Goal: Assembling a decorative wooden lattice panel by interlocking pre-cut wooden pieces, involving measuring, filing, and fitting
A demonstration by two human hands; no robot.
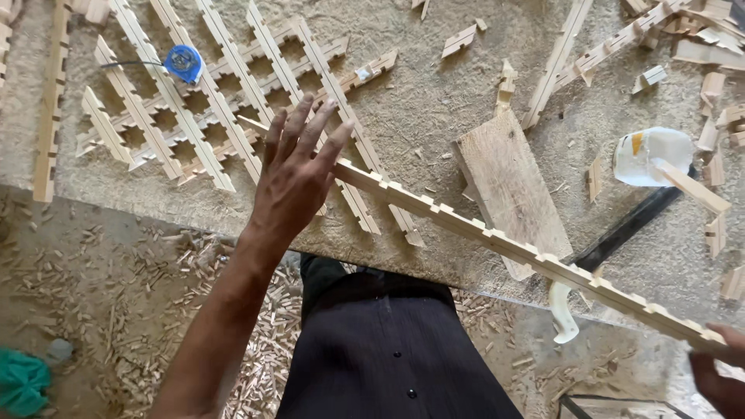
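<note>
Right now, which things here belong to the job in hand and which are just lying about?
In hand: long notched strip, held by right hand; left hand over it; half-built lattice.
Lying about: blue tape measure, flat board, white container, loose offcuts.

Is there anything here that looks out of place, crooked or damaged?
Nothing looks damaged. The long notched strip lies slantwise across the lattice, held at its end by the right hand. Wood chips litter the floor.

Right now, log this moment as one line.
left hand: open over lattice | right hand: grips notched strip end | tape measure on lattice
</note>
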